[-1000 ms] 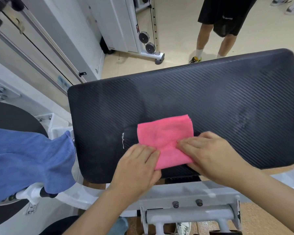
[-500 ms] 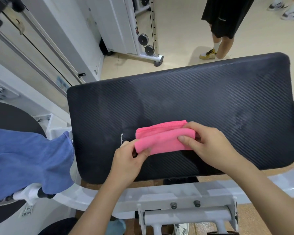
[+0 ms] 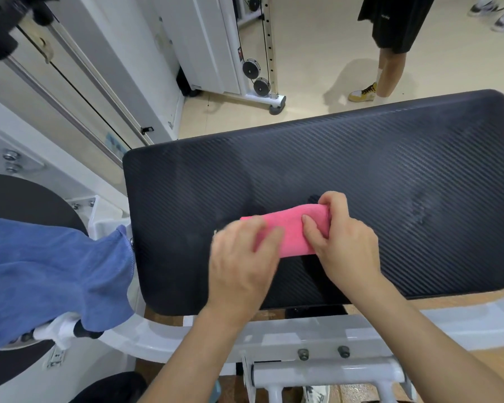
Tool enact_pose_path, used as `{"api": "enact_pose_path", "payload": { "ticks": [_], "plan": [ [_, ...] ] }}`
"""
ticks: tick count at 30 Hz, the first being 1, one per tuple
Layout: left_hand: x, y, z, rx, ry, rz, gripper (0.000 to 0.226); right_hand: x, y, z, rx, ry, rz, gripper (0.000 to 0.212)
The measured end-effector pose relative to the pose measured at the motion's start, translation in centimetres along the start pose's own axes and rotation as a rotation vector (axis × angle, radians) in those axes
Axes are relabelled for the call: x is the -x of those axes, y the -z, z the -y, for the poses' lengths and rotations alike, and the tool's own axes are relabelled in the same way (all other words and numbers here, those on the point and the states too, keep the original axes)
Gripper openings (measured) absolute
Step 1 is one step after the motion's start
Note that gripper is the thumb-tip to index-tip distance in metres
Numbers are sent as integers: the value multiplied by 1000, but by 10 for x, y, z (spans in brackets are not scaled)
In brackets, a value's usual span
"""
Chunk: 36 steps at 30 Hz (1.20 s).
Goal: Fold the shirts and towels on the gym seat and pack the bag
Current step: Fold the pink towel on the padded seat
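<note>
Gripping the right end of the pink towel (image 3: 291,231), the right hand (image 3: 346,239) curls its fingers over the far side and sets its thumb on top. The left hand (image 3: 242,263) lies over the towel's left part. It is blurred, so I cannot tell whether it pinches the cloth or only presses it. The towel is a small, thick bundle on the gym seat (image 3: 361,158), nearer the near edge than the far one, roughly midway along.

As I judge it, the stacked layers could spring open or slide askew if one hand lets go first. A pull toward the near edge could drag the bundle off the seat. A blue cloth (image 3: 41,266) hangs unfolded beyond the left edge. No bag is in view.
</note>
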State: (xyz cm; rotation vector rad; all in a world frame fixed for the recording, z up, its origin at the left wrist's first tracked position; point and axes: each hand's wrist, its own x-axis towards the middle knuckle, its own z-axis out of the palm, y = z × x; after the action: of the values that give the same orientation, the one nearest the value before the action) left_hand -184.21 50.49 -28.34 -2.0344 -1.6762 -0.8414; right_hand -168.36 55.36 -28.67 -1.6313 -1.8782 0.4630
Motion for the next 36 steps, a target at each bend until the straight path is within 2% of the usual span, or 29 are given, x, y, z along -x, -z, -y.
{"api": "enact_pose_path", "payload": {
  "ticks": [2,4,5,6,9,12,14,16,18,20,22,26,28,30,32,34,36],
  "plan": [
    [6,-10,-3,-11,-159,101,23,-2,1,2,-12,-38,22,33],
    [14,-19,4,-41,-194,197,36,-4,4,3,-59,-75,63,35],
    [16,-22,9,-36,-195,193,37,-4,6,3,-84,-72,69,37],
    [17,-23,13,-16,-192,177,36,-2,9,4,-84,-21,37,41],
    [11,-26,18,47,-191,152,35,6,15,1,101,288,-80,59],
    [7,-26,20,49,-196,181,41,1,20,-13,354,579,115,79],
    [2,-22,19,51,-197,221,40,-9,20,-25,435,655,190,74],
    [-3,-16,19,38,-203,246,37,-20,18,-35,384,683,160,58],
    [-9,-11,22,41,-175,262,38,-28,16,-40,329,709,146,51],
    [-12,-9,28,27,-125,293,35,-31,12,-43,307,725,152,56],
    [-14,-8,33,23,-58,361,45,-30,10,-44,296,722,156,63],
    [-27,-5,34,63,20,416,50,-30,8,-46,216,633,184,65],
    [-37,3,36,129,67,458,50,-29,7,-39,51,513,180,58],
    [-45,13,38,218,129,514,45,-31,15,-27,-212,316,177,46],
    [-44,28,37,367,310,566,41,-35,28,-13,-530,79,315,37],
    [-37,47,32,571,580,569,37,-36,38,1,-931,-144,488,31],
    [-21,62,25,771,790,518,32,-30,38,19,-1216,-353,535,27]
  ]
}}
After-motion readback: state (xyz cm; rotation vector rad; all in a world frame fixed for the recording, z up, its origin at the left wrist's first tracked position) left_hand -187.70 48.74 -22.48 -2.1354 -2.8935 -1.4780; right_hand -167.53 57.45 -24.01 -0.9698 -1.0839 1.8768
